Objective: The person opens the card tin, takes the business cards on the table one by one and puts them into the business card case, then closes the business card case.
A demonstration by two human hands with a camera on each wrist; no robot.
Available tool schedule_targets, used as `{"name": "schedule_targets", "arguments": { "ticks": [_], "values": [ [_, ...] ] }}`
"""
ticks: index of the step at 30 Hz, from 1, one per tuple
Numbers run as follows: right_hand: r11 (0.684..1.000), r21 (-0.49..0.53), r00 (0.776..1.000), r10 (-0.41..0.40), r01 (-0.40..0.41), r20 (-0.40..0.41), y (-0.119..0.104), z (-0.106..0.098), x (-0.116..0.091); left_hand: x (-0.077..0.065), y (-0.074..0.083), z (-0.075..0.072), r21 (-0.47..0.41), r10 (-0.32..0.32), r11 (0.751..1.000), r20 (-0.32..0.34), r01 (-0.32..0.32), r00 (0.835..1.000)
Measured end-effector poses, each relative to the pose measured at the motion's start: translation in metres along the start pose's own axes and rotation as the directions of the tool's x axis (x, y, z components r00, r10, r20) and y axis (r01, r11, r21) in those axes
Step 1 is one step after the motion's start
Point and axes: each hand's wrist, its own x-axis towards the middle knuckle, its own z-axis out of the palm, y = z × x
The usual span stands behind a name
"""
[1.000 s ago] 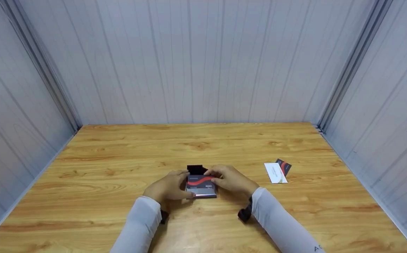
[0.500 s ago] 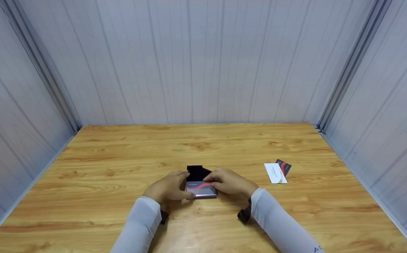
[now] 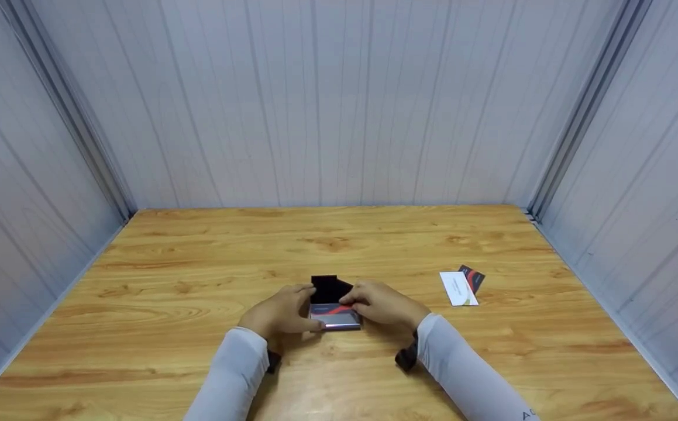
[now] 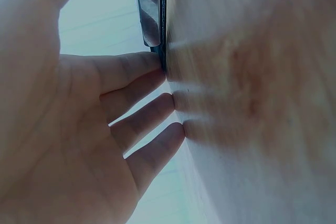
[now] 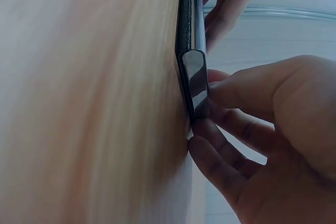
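Observation:
A business card case lies on the table before me, its black lid (image 3: 327, 287) folded back and its shiny metal front (image 3: 340, 321) nearest me. Inside sits a dark grey business card (image 3: 324, 309) with a red wave, its lower part covered by the metal front. My left hand (image 3: 280, 309) holds the case at its left side, thumb on the front edge and fingers toward the lid. Thumb and fingertips of my right hand (image 3: 384, 302) pinch the card's upper right part. The case's metal end (image 5: 195, 80) shows edge-on in the right wrist view.
To the right lie a white business card (image 3: 458, 288) and, partly under it, a dark card (image 3: 474, 278) with a red stripe. The wooden table (image 3: 210, 251) meets pale panelled walls (image 3: 339, 105) at the back and both sides.
My right hand has slid the card toward me, deeper behind the metal front, baring more of the black lid. Over the last half second it moved only slightly. The left hand stays put.

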Motion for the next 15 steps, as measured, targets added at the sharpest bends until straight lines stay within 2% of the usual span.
{"name": "schedule_targets", "arguments": {
  "ticks": [6,15],
  "values": [
    [1.000,0.027,1.000,0.012,-0.013,0.014,0.0002,-0.0010,-0.0017,0.0004,0.0001,0.0001,0.009,-0.005,1.000,0.005,0.005,1.000],
    [0.994,0.098,0.996,0.049,-0.057,0.078,0.0035,-0.0092,-0.0060,-0.0008,0.0010,0.0000,0.007,-0.015,1.000,0.013,0.015,1.000]
  ]
}}
